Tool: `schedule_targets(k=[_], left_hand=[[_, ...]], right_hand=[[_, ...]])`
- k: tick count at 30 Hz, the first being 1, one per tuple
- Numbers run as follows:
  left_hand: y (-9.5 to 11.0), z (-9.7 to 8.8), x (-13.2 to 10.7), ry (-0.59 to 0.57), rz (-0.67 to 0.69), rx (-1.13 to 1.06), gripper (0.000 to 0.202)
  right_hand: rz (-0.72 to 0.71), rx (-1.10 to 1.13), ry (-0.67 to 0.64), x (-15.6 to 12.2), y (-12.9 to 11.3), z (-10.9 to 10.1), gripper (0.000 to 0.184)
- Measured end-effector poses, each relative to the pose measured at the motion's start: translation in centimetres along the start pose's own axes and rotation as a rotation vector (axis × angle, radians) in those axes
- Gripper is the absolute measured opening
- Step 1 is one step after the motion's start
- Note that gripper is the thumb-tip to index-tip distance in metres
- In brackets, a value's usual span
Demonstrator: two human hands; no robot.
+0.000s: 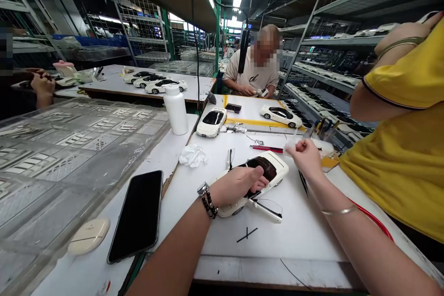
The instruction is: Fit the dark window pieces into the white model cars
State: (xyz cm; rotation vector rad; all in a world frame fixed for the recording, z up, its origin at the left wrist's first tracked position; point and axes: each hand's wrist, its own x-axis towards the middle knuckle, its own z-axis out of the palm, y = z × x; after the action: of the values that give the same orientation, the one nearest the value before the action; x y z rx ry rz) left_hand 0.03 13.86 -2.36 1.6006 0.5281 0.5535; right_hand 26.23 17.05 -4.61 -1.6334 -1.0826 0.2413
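White model car (274,169), lying on the bench at centre, tipped slightly, nose toward the far side, under the left hand (236,187). Left hand: fingers closed over the dark roof and glass, thumb on top, holding the body firmly. Right hand (303,155): raised just beside the car, thumb and fingertips pinched together; a thin clear sliver may be between them, too fine to tell. A white door panel (265,210) stands out from the near side, with a fine black wire (274,204) looping beside it.

Risks, as judged: the outswung door panel looks the weakest point; pressure from the left hand could strain its hinge. A beaded bracelet (208,206) and metal watch (203,188) sit close to the paint and could scuff it. A red-handled tool (267,149) lies just beyond the car, within reach of a knock.

White bench (298,236), marked with a black cross (247,234). On it: black smartphone (137,217), earbud case (88,236), crumpled white cloth (192,156), plastic bottle (176,110). Clear moulded trays (76,157) are stacked at left. Two more white model cars (211,122) (280,115) rest on a yellow-taped mat (249,122). A co-worker in a yellow shirt (398,125) stands close at right; another in a white T-shirt (251,67) works opposite. Steel shelving (329,55) holds rows of cars under fluorescent lights.
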Motion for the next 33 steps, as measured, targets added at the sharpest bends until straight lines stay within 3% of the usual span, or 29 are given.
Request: schedule_targets(k=[6, 14, 21, 25, 29, 33], left_hand=[[0.1, 0.0, -0.1, -0.029, -0.025, 0.025, 0.071], [0.0, 0.2, 0.0, -0.027, -0.029, 0.054, 0.072], [0.1, 0.2, 0.0, -0.043, -0.027, -0.008, 0.071], [-0.3, 0.1, 0.0, -0.032, -0.02, 0.028, 0.072], [-0.3, 0.1, 0.0, -0.028, -0.018, 0.063, 0.072], [-0.2, 0.3, -0.2, 0.0, -0.019, 0.101, 0.07]], right_hand=[[0.028, -0.456, -0.04, 1.2, 2.0, 0.7, 0.041], [0.05, -0.76, -0.196, 0.7, 1.7, -0.1, 0.044], [0.056, -0.891, -0.252, -0.6, 0.1, -0.6, 0.043], [0.033, -0.93, -0.333, -2.5, -0.4, -1.8, 0.033], [0.068, -0.943, -0.428, -3.9, 0.7, -3.1, 0.019], [0.088, -0.847, -0.481, -3.7, 2.3, -3.9, 0.018]])
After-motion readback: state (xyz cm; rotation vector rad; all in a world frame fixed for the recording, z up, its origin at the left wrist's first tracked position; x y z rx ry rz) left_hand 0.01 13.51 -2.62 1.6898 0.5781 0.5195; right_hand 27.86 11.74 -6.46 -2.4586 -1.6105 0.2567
